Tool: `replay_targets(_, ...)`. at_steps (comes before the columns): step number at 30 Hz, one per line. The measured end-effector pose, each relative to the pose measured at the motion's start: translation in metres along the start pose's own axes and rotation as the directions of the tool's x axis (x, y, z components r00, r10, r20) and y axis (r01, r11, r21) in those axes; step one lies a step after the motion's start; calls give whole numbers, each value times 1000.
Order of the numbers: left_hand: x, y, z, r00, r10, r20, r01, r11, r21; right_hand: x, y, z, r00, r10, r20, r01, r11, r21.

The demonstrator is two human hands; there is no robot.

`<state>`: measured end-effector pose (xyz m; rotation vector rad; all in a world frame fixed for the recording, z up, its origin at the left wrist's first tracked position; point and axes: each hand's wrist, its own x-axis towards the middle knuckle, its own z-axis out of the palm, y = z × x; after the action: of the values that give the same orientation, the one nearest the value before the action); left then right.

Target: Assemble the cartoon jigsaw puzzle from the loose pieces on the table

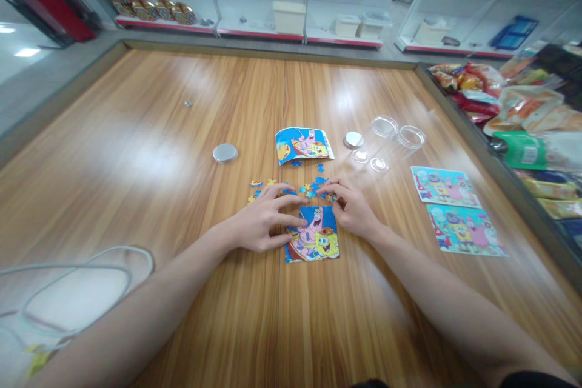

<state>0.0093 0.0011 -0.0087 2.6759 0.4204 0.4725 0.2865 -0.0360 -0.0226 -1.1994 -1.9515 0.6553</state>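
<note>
A partly joined cartoon jigsaw puzzle point(318, 242) lies on the wooden table in front of me. My left hand point(268, 218) rests over its left edge, fingers spread, with fingertips touching the puzzle and the table. Just beyond the puzzle's upper right corner, my right hand point(350, 206) has its thumb and fingers bent close together among loose pieces; whatever is between them is hidden. Loose jigsaw pieces point(318, 185) are scattered past the puzzle, some partly covered by my left hand. Behind them a curved picture card point(304, 145) shows the same cartoon scene.
To the right are two clear jars point(384, 127), a silver lid point(353, 140) and two similar cartoon pictures point(445, 186). Another lid point(225, 153) lies left. A pale cable point(136, 248) loops at the left front. Packaged snacks point(522, 109) crowd beyond the right table edge.
</note>
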Motion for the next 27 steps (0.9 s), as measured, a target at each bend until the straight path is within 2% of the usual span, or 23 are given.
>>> replay_targets(3,0,0,2,998,4,-66,-3,1000,14,0,1,1,999,30,-33,-30,1000,7)
replay_targets(5,-1,-4,5,978,-44,-203,55,997,50,-1,1,0,997,46,-59,-46,999,3)
replay_targets(6,-2,-7,7,953,-84,-292,109,992,69,-1,2,0,996,52,-74,-52,999,-4)
replay_targets(8,-4,-14,11,871,-179,-458,245,966,87,-1,4,-1,992,61,-107,-64,998,-29)
replay_targets(10,-6,-22,12,770,-273,-577,383,921,76,-1,5,-2,986,69,-152,-79,995,-59)
replay_targets(12,-8,-29,12,680,-360,-639,503,863,50,-1,5,-2,979,79,-186,-95,992,-82)
replay_targets(13,-9,-31,12,648,-399,-649,550,835,36,-1,6,-2,978,84,-190,-102,991,-90)
replay_targets(15,-10,-34,12,615,-470,-634,619,785,19,-1,6,-2,978,97,-182,-116,989,-95)
replay_targets(19,-9,-34,15,634,-501,-589,646,762,47,0,6,-2,981,103,-166,-119,989,-91)
replay_targets(27,-8,-33,15,679,-490,-547,617,784,63,-1,9,-1,982,107,-154,-121,989,-89)
